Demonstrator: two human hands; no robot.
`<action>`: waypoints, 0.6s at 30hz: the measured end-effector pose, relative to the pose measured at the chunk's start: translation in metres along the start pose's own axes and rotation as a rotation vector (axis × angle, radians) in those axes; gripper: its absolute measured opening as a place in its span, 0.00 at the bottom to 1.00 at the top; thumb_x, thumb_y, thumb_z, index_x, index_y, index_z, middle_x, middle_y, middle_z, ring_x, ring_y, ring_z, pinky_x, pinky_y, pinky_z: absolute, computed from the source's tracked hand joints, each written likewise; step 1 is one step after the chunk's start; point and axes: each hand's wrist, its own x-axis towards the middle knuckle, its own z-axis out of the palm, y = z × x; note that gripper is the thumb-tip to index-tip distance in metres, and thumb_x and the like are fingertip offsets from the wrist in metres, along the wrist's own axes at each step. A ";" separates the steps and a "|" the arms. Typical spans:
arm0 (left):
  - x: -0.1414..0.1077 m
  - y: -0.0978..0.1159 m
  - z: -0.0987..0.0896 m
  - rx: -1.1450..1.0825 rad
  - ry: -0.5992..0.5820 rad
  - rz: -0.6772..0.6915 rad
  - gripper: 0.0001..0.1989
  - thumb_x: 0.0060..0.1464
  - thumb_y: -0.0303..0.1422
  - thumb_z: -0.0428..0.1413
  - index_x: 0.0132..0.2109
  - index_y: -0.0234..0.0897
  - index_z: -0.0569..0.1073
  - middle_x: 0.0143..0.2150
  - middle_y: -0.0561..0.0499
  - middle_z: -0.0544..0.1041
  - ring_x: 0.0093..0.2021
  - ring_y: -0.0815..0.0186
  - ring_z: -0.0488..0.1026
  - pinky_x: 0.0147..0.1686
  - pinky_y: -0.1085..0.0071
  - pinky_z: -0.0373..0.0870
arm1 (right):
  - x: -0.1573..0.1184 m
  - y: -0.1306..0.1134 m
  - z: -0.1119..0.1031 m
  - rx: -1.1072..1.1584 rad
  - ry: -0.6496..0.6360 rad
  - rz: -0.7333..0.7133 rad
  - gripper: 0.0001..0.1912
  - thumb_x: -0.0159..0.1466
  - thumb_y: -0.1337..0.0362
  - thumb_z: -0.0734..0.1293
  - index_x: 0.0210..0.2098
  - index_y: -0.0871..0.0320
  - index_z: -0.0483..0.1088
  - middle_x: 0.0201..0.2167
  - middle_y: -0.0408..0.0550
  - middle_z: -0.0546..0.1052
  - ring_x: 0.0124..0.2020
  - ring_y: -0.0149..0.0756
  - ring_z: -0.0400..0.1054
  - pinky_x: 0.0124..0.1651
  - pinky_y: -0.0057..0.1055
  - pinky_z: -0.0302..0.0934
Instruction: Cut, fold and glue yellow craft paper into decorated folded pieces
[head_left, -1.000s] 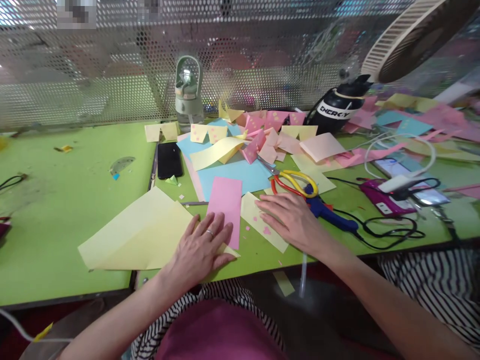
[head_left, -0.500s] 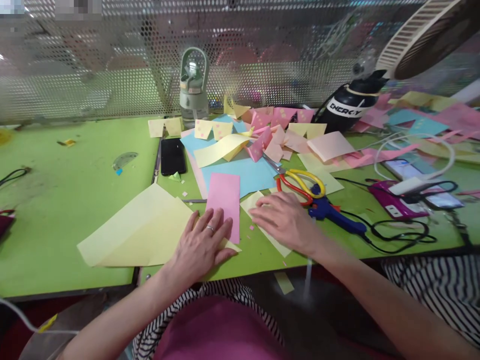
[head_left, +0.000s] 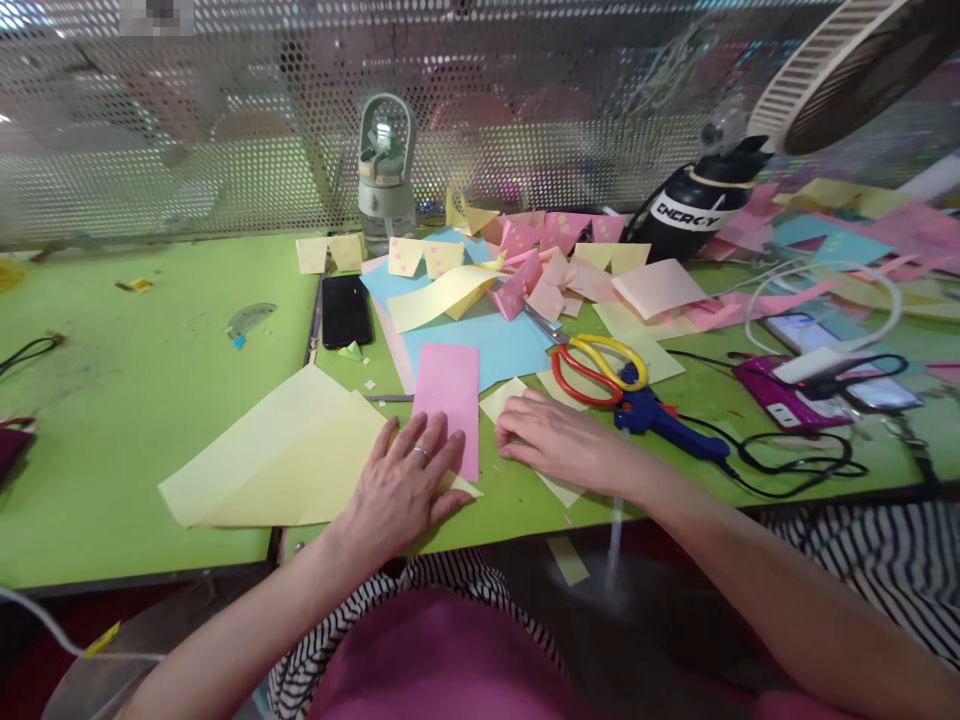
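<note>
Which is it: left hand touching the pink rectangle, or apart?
Touching: the head view shows the left hand with its fingers resting on the near part of the pink rectangle.

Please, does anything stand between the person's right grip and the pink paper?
Nothing upright visible stands between the right grip and the pink paper; only a corner of the pale yellow paper and bare green table lie there. However, the left grip covers the pink paper's lower part.
</note>
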 end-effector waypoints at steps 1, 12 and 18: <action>0.000 0.000 0.000 -0.003 0.000 -0.001 0.31 0.66 0.54 0.38 0.66 0.40 0.60 0.69 0.43 0.63 0.68 0.50 0.60 0.65 0.49 0.54 | -0.001 0.000 -0.001 -0.001 -0.004 -0.001 0.10 0.66 0.66 0.64 0.28 0.55 0.68 0.31 0.46 0.73 0.35 0.38 0.66 0.39 0.35 0.60; 0.001 0.000 0.001 -0.008 0.004 -0.005 0.31 0.66 0.53 0.39 0.66 0.40 0.61 0.69 0.43 0.64 0.67 0.51 0.61 0.64 0.49 0.55 | -0.026 -0.007 0.004 -0.127 0.172 -0.008 0.12 0.69 0.61 0.62 0.44 0.57 0.76 0.38 0.51 0.76 0.42 0.42 0.68 0.47 0.40 0.63; 0.000 0.000 0.001 -0.019 -0.005 -0.013 0.30 0.66 0.53 0.39 0.66 0.41 0.61 0.69 0.44 0.63 0.68 0.51 0.60 0.65 0.49 0.55 | -0.061 -0.042 0.048 -0.451 0.327 0.035 0.21 0.69 0.54 0.63 0.51 0.64 0.74 0.39 0.56 0.80 0.40 0.45 0.69 0.42 0.41 0.62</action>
